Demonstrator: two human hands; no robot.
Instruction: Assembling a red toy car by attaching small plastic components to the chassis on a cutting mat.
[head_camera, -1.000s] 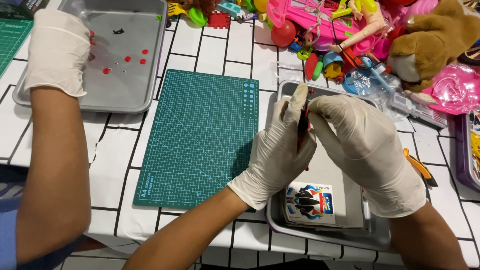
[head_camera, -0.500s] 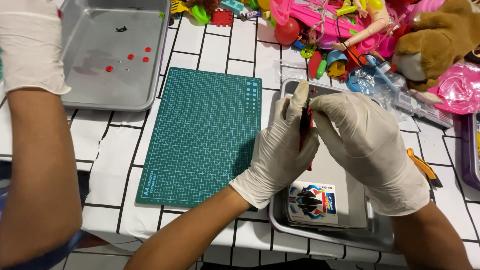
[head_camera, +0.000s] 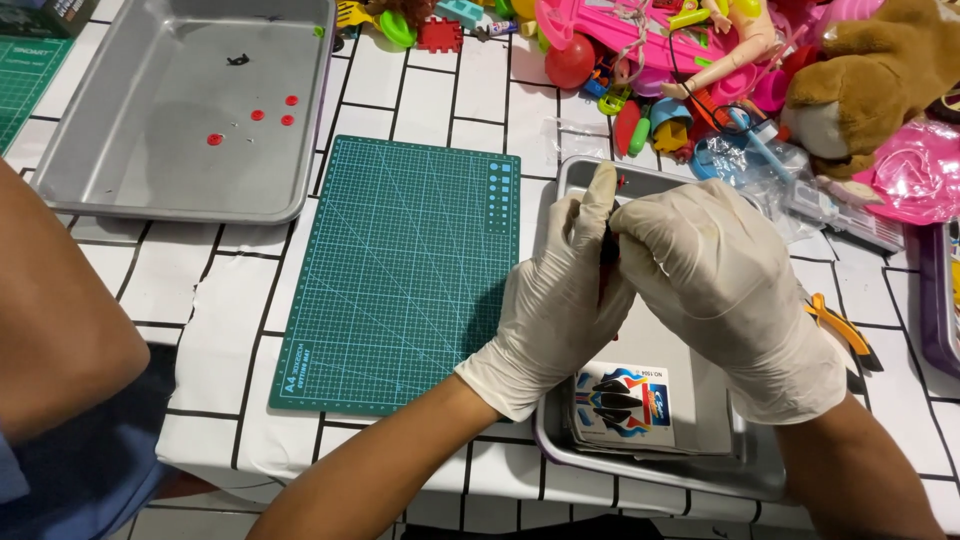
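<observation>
Gloves on both of the person's hands, white and thin. Left hand (head_camera: 560, 290) and right hand (head_camera: 715, 275) are pressed together over a small metal tray (head_camera: 590, 172), fingers of both curled and closed around a small dark red object (head_camera: 606, 262) pinched between them. Only a thin sliver of the object shows in the gap between the hands; its shape cannot be told. Left index finger sticks up straight, other left fingers wrapped in. Right fingers are bent over the top of the object, thumb hidden.

Small tray sits at the right side of the table (head_camera: 430, 90), just right of a green cutting mat (head_camera: 400, 270). In the near end of that tray lies a printed card (head_camera: 622, 405) with a dark toy shape on it, below the hands and not touched.

Large metal tray (head_camera: 150, 150) at upper left, well apart from the hands, holds several small red dots (head_camera: 252, 115) and a tiny black piece (head_camera: 238, 60). Pile of toys (head_camera: 680, 60) along the top edge, mostly pink and bright plastic, with a brown plush animal (head_camera: 880, 80) at upper right and a pink foil bag (head_camera: 915, 170) beside it. Orange-handled pliers (head_camera: 835, 325) lie on the table just right of the right wrist. Another person's bare arm (head_camera: 55, 320) fills the left edge, near the big tray.
</observation>
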